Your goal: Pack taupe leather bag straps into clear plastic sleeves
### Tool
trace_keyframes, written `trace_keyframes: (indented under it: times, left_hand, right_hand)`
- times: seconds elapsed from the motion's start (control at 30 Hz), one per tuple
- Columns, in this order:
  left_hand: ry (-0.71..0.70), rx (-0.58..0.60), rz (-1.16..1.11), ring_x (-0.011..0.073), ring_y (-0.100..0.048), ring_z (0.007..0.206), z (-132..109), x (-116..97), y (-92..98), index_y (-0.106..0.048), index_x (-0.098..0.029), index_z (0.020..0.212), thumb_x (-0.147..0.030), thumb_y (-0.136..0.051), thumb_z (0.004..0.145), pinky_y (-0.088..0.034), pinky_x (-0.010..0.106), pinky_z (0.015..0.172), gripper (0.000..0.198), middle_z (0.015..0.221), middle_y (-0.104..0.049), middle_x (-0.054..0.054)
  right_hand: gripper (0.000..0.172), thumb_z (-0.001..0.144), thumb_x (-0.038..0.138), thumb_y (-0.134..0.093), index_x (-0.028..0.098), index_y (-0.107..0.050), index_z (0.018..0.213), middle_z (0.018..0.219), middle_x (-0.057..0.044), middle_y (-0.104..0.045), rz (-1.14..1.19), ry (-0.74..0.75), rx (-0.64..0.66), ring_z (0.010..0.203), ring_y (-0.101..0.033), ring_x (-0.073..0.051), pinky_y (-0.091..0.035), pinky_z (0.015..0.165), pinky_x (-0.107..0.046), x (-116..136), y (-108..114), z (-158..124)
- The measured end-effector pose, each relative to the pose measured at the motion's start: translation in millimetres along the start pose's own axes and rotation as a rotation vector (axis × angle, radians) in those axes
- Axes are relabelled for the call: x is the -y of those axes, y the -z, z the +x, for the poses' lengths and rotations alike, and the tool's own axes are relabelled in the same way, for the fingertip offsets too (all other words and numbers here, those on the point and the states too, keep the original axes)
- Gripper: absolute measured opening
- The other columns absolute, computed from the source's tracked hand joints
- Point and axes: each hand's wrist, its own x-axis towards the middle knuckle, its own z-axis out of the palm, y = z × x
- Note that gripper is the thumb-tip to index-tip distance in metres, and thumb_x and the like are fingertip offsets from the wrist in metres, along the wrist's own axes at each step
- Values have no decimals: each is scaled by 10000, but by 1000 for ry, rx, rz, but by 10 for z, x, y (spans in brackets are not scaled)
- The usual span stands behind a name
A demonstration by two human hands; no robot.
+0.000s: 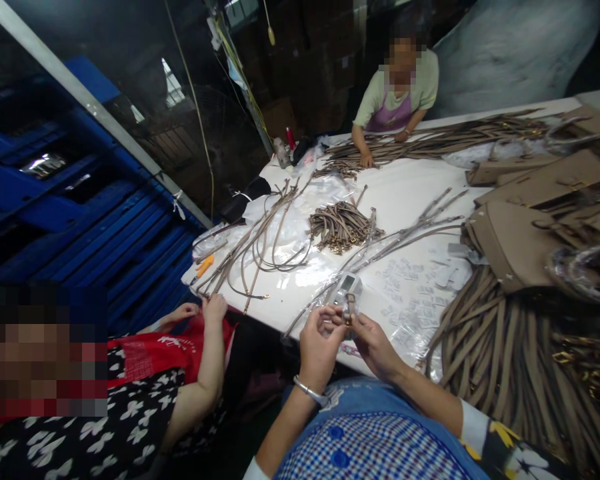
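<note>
Close to the table's near edge, my left hand (323,340) and my right hand (377,343) meet at a short taupe strap (351,305) with a small metal buckle. The fingers of both hands are closed around its lower end, hiding part of it. A small grey device with a display (350,283) lies just beyond my fingertips. Long thin straps (387,243) run across the table past the device. To the right of my hands, many small clear plastic packets (405,290) lie spread on the white tabletop (280,300).
A heap of short buckled straps (343,225) lies mid-table. Taupe bags (515,243) and hanging straps (500,353) crowd the right. A co-worker in red (200,347) handles straps at left, near an orange-handled tool (205,265). Another person (400,87) works across the table.
</note>
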Motion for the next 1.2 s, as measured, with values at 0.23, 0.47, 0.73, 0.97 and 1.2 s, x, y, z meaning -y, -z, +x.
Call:
trace_keyframes:
  times: [0.23, 0.47, 0.73, 0.97, 1.2]
  left_hand:
    - [171, 64, -58, 139, -637, 690, 94, 183, 80, -646, -138, 926, -169, -678, 711, -538, 233, 631, 220, 902, -689, 70]
    - [330, 102, -201, 172, -637, 773, 144, 296, 71, -697, -124, 990, -249, -700, 713, -524, 235, 618, 303, 971, -696, 99]
    - [426, 110, -225, 109, -583, 648, 160, 513, 39, -702, -130, 1056, -312, -700, 741, -424, 164, 513, 364, 912, -701, 94]
    - [451, -3, -344, 92, -560, 596, 181, 619, -92, -711, -88, 999, -339, -755, 704, -424, 168, 526, 390, 769, -676, 79]
    - [393, -279, -490, 69, -547, 610, 369, 606, -39, -708, -117, 950, -350, -779, 683, -438, 161, 585, 361, 734, -648, 23]
  right_hand:
    - [428, 926, 484, -473, 217, -616, 1227, 1252, -80, -624, 10, -77, 37, 1225, -499, -280, -368, 1040, -454, -102, 58, 65]
    - [502, 874, 549, -519, 220, -602, 1244, 1253, -86, -622, -186, -115, 30, 1214, -504, -288, -415, 1001, -445, -208, 244, 167]
    - [432, 883, 514, -522, 210, -638, 1168, 979, -51, -695, -401, -151, -23, 871, -627, -212, -507, 778, -337, -454, 569, 213]
    - [298, 835, 443, -600, 172, -714, 887, 786, -35, -708, -682, -7, -239, 744, -644, -205, -507, 705, -306, -453, 528, 316]
    - [248, 895, 384, -496, 234, -672, 985, 1054, -50, -699, -1192, 317, -372, 981, -637, -209, -478, 904, -337, -103, 946, 615]
